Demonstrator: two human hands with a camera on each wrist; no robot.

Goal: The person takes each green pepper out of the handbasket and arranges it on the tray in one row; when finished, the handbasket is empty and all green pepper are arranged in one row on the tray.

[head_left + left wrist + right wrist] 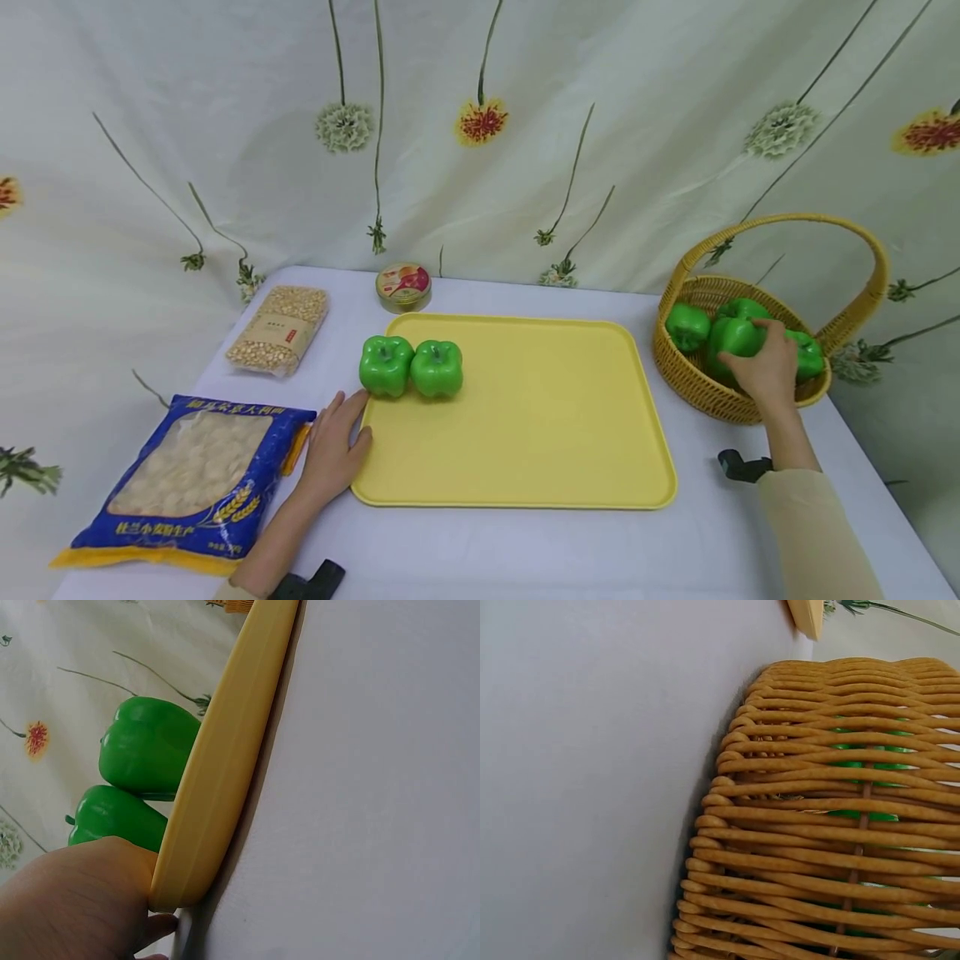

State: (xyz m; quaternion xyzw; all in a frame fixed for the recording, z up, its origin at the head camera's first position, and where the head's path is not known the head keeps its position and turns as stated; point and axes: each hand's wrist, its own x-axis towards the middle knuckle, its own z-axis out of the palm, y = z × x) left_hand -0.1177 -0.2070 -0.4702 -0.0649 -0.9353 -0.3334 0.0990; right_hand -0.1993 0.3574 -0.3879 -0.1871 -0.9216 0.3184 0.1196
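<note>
In the head view, my right hand reaches into a wicker basket, thumb and fingers around a green bell pepper. Several other peppers, such as the one at the basket's left side, lie about it. My left hand rests at the left edge of a yellow tray, its fingers fairly straight and touching the rim. Two green bell peppers stand side by side in the tray's far left corner. The right wrist view shows the basket's woven wall; the hand is hidden there.
A blue bag of pasta lies left of my left hand, with a clear packet of grains behind it. A round tin stands behind the tray. The basket's tall handle arches over its opening.
</note>
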